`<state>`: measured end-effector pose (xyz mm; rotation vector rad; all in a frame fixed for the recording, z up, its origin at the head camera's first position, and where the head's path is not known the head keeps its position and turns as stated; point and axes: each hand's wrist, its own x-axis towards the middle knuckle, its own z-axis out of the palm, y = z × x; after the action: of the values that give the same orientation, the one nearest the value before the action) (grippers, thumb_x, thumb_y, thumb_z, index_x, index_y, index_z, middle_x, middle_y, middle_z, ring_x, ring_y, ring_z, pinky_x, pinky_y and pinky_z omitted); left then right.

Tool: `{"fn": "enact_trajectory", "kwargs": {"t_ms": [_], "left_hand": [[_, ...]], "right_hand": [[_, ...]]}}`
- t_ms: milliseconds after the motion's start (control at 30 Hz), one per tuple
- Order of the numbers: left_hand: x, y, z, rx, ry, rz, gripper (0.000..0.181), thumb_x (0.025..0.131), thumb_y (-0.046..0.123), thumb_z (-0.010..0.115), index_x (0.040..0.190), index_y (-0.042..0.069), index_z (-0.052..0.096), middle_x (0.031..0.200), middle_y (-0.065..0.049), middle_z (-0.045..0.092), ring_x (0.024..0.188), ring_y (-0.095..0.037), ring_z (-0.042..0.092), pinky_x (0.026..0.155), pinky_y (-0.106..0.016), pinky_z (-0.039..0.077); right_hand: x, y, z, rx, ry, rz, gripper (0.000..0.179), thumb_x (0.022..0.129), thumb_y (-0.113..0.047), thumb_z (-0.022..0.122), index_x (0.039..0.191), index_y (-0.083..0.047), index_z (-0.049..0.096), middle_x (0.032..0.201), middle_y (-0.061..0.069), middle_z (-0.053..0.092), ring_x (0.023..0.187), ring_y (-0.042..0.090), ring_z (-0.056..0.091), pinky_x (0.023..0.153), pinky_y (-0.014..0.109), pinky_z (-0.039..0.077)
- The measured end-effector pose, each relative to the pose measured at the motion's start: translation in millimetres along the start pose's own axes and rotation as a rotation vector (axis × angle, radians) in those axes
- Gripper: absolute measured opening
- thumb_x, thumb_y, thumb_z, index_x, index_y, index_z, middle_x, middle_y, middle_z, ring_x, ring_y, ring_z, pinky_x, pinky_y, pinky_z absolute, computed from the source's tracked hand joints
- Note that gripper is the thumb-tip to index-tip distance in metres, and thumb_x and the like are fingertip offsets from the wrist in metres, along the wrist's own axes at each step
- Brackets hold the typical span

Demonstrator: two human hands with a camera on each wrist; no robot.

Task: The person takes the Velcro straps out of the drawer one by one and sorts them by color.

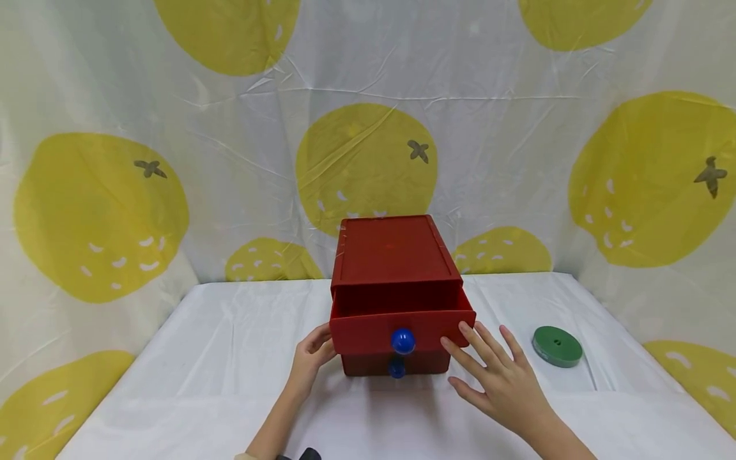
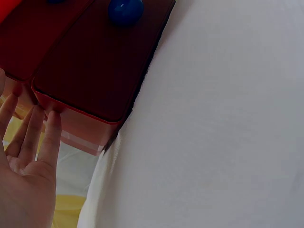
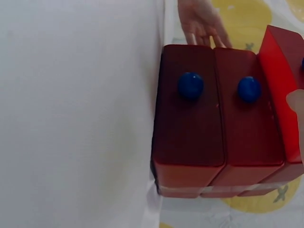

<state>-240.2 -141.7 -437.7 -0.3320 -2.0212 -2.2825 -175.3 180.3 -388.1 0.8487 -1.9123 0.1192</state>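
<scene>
A red plastic drawer cabinet (image 1: pixel 397 252) stands mid-table, its top drawer (image 1: pixel 362 333) pulled partway out. That drawer's inside shows as bare red walls. A round blue knob (image 1: pixel 403 341) sits on its front; two lower drawers with blue knobs are flush in the right wrist view. My left hand (image 1: pixel 310 364) is at the cabinet's left side, and its extended fingertips (image 2: pixel 53 121) meet the side wall in the left wrist view. With fingers spread, my right hand (image 1: pixel 508 386) has its fingertips at the right end of the open drawer's front.
A flat green disc (image 1: pixel 556 347) lies on the white-covered table (image 1: pixel 247 332), right of the cabinet. Behind stands a white curtain (image 1: pixel 241 153) printed with yellow fruit. A small black object (image 1: pixel 309 454) shows at the bottom edge near my left forearm.
</scene>
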Motion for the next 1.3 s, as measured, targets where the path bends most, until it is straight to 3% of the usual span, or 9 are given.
{"fn": "enact_trajectory", "kwargs": {"t_ms": [233,600,867,1300], "left_hand": [[3.0,0.3,-0.4,-0.011,-0.038,0.024,0.034,0.088,0.006,0.054,0.121,-0.003,0.051,0.102,0.007,0.065,0.096,-0.005,0.061,0.081,-0.025,0.052],[2.7,4.5,1.6,-0.023,-0.011,-0.017,0.038,0.087,0.003,0.056,0.123,-0.005,0.050,0.100,0.007,0.065,0.093,-0.006,0.062,0.080,-0.023,0.053],[0.7,4.0,1.4,-0.018,-0.026,0.001,0.037,0.087,0.001,0.054,0.123,-0.005,0.049,0.102,0.008,0.065,0.096,-0.005,0.062,0.081,-0.023,0.052],[0.3,2.4,0.7,-0.024,-0.027,0.001,0.036,0.087,0.002,0.054,0.123,-0.003,0.049,0.102,0.008,0.065,0.095,-0.005,0.062,0.081,-0.024,0.052]], "right_hand": [[5.5,3.2,4.1,-0.010,-0.047,0.041,0.050,0.095,-0.048,0.029,0.137,-0.025,0.041,0.144,0.010,0.035,0.138,0.023,0.022,0.115,0.043,0.007],[11.2,6.2,8.1,-0.036,-0.180,0.113,0.053,0.095,-0.052,0.023,0.133,-0.023,0.044,0.148,0.008,0.028,0.140,0.022,0.015,0.115,0.043,0.004],[14.1,7.5,17.4,-0.046,-0.189,0.137,0.055,0.094,-0.053,0.022,0.136,-0.022,0.041,0.149,0.007,0.025,0.140,0.022,0.017,0.116,0.041,0.002],[15.7,10.4,28.7,-0.046,-0.165,0.156,0.056,0.095,-0.053,0.019,0.133,-0.020,0.043,0.144,0.010,0.032,0.134,0.025,0.025,0.116,0.039,0.001]]}}
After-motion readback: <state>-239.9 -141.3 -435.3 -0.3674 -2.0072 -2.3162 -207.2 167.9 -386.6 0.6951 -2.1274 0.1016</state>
